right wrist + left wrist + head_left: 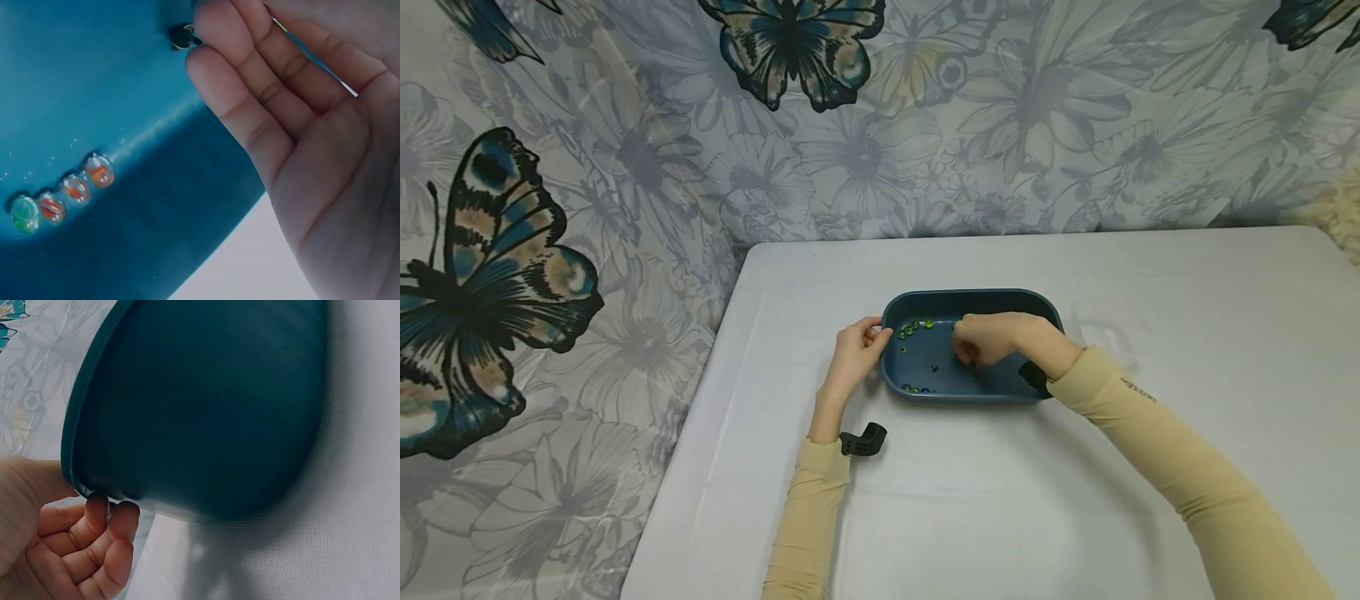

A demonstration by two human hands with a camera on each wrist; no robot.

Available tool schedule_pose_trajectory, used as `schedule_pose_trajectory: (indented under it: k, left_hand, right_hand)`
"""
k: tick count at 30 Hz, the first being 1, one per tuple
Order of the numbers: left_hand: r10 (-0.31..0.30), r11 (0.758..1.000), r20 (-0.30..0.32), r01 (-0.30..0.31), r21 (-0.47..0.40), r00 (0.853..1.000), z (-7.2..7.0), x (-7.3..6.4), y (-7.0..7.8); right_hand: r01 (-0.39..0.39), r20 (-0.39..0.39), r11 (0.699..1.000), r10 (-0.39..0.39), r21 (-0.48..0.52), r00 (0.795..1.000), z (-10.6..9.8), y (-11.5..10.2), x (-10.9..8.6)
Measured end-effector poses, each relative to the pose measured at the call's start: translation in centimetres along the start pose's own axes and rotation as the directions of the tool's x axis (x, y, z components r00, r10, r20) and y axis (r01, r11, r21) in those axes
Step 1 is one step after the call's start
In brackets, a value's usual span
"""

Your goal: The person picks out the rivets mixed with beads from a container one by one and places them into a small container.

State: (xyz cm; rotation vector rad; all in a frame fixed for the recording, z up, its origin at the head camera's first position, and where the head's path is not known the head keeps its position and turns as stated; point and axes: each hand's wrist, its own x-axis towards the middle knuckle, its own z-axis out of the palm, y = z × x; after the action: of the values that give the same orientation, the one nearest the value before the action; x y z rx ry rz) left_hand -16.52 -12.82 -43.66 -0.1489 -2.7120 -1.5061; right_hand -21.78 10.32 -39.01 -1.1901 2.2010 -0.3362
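A dark blue rectangular tray (955, 394) lies on the table with several glass marbles inside. My left hand (857, 350) grips the tray's left rim, thumb at the edge and fingers curled beneath it in the left wrist view. My right hand (992, 336) reaches down into the tray with bent fingers. Right at its fingertips is a dark marble (182, 37); I cannot tell whether it is pinched. Green marbles (915, 325) sit near the upper left corner. In the right wrist view, orange-swirled marbles (76, 189) and a green marble (25, 214) form a row along the wall.
A clear see-through container (1105, 329) stands right of the tray, partly behind the right wrist. White cloth (970, 500) covers the table. A butterfly-print wall (865, 167) borders it at the back and left. A black wrist mount (863, 440) sits on the left forearm.
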Motion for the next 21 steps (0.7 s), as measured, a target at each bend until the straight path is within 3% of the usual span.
schedule_pose_trajectory:
  k: [21]
  left_hand:
    - [0.002, 1.000, -0.006, -0.002, 0.006, 1.000, 0.07, 0.00, 0.07]
  right_hand:
    - [0.005, 0.062, 1.000, -0.004, -0.016, 0.998, 0.77, 0.01, 0.88]
